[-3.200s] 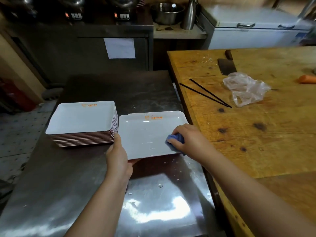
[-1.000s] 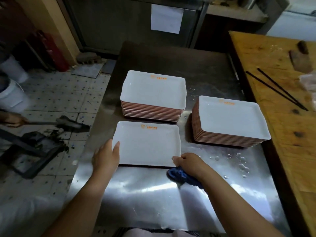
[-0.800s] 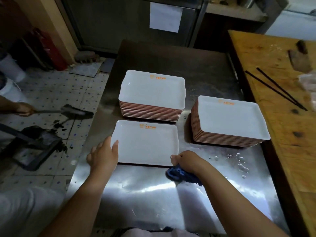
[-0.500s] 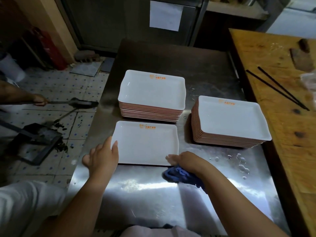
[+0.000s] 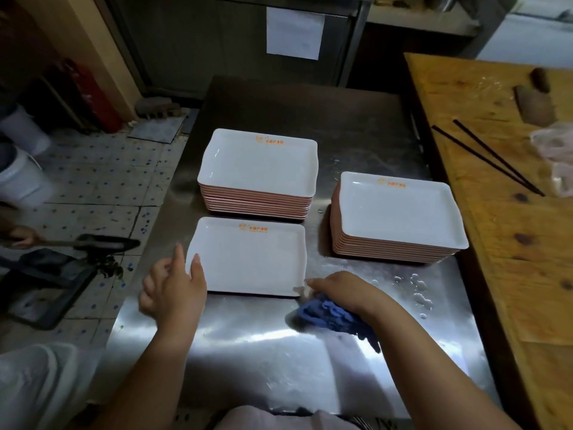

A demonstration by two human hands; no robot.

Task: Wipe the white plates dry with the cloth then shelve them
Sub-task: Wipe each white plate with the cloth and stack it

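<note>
From the head view, the chief risk I judge is a slip: the steel table [image 5: 279, 352] carries beads of water at centre right, near the lower corner of the right-hand stack [image 5: 400, 212]; a plate lifted with damp fingers, or dragged across that wet metal, could skid toward the table's left edge, where the tiled floor [image 5: 93, 187] lies below; a second risk is that the single plate [image 5: 248, 259] gets stacked with moisture on it, since the blue cloth [image 5: 328, 315] is bunched on the table and not on the plate's face.

The single plate lies flat at the centre of the frame, just below the rear stack [image 5: 259, 172] and left of the right-hand stack; the left hand [image 5: 173, 290] sits at its lower left corner, fingers straight and loosely spread, the thumb touching or just over the left rim, gripping nothing; the right hand [image 5: 341, 290] is at the plate's lower right corner, its fingertips blurred at the rim, so whether they pinch the corner I cannot tell; the cloth is bunched beneath that palm, pressed against the table just below the plate.

At the far left of the frame another person's hand [image 5: 21, 240] holds a dark tool over the floor.
</note>
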